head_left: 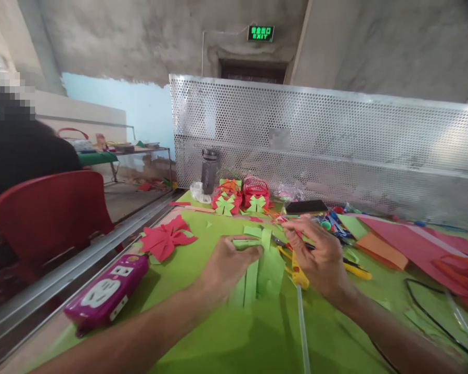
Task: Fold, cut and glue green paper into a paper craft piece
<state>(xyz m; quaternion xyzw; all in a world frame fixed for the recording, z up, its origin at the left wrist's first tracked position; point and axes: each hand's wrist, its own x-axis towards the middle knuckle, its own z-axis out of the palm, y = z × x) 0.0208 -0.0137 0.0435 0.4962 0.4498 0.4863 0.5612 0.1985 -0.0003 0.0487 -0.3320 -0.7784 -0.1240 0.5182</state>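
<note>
My left hand point(232, 262) pinches a folded strip of light green paper between thumb and fingers. Below and beside it are more light green paper pieces point(271, 272), some hanging or lying as long strips. To the right, my right hand point(317, 254) has its fingers bent together near the tip of something thin; what it holds is too small to make out. A yellow glue gun point(299, 275) with a clear glue stick lies just left of my right hand, partly beside the green paper. Scissors with yellow handles show behind it.
Red paper cutouts point(167, 238) and a purple power strip point(107, 291) lie at the left. Two red paper baskets point(256, 196), a bottle point(209, 171) and a phone point(306, 207) stand or lie behind. Coloured paper sheets point(409, 249) and a black cable are right. A person sits far left.
</note>
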